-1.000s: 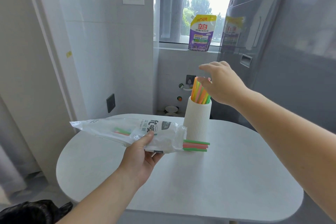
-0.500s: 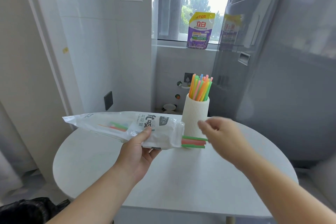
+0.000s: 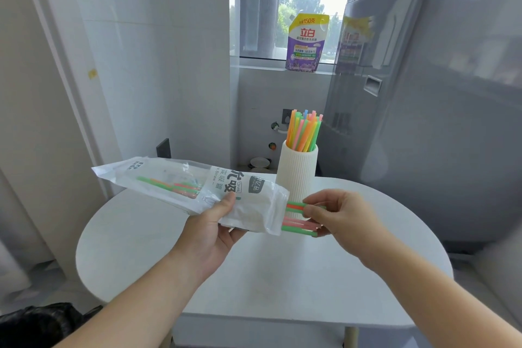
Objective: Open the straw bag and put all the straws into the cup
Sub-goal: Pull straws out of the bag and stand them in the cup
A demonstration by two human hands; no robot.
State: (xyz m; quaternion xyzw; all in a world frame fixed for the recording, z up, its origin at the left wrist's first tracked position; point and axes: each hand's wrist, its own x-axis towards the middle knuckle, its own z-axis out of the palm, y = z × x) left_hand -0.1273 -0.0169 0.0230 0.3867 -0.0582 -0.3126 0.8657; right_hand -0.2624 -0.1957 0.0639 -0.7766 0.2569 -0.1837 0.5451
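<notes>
White cup (image 3: 296, 175) behind right hand (image 3: 341, 220) pinching straws (image 3: 295, 227), pouch (image 3: 306, 42), perhaps detergent

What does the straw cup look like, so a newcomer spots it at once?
On the round white table, behind the open end of the straw bag, stands a cup. It is tall, white and ribbed, the only upright thing there, with bright straws sticking out.

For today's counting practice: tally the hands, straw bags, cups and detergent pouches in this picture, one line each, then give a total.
hands: 2, left hand and right hand
straw bag: 1
cup: 1
detergent pouch: 1
total: 5
</notes>
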